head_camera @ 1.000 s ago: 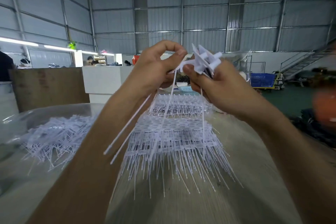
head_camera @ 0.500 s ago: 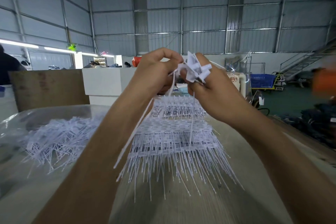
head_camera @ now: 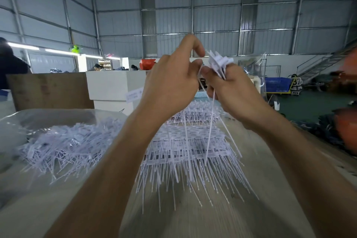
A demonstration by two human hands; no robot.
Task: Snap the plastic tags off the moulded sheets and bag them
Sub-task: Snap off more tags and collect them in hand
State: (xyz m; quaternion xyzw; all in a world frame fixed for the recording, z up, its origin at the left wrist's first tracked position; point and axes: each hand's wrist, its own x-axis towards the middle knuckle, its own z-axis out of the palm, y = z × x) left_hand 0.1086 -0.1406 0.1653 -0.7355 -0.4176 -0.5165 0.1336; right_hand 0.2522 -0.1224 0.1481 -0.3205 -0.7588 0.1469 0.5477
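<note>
White plastic tags (head_camera: 219,62), thin-stemmed with flat heads, are held as a small bunch well above the table, at about twelve o'clock from the frame's centre. The bunch is gripped in the curled fingers of the right hand (head_camera: 231,92), with the heads fanned out above the thumb and several long stems hanging down from the fist. One stem is pinched between thumb and forefinger of the left hand (head_camera: 172,85), which is set just beside the right at nine o'clock from it. Below both hands, white moulded tag sheets (head_camera: 185,150) are stacked on the pale wooden table (head_camera: 270,208). At nine o'clock from the stack, loose white tags (head_camera: 65,147) are heaped in a clear plastic bag (head_camera: 58,118).
</note>
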